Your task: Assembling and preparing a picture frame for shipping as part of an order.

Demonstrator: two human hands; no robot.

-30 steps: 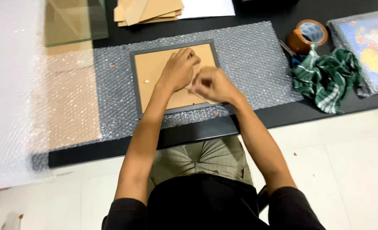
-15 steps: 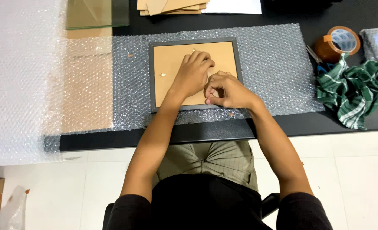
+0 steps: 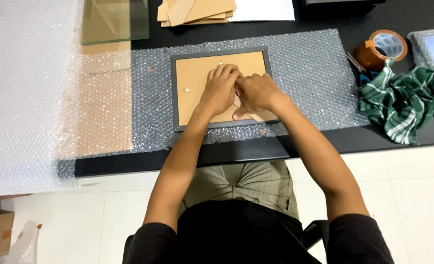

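Your hands meet on the frame back.
Left hand point(image 3: 220, 90) flat, right hand point(image 3: 256, 93) curled, pressing the picture frame point(image 3: 192, 83); bubble wrap point(image 3: 305, 73) beneath.

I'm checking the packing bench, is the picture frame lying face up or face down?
Face down. The picture frame shows its plain brown backing board inside the dark border, lying flat on bubble wrap, both hands pressing on it.

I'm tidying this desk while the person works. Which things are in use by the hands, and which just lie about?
In use: grey picture frame with brown backing board, left hand, right hand, bubble wrap sheet.
Lying about: brown tape roll, green checked cloth, glass pane, cardboard stack.
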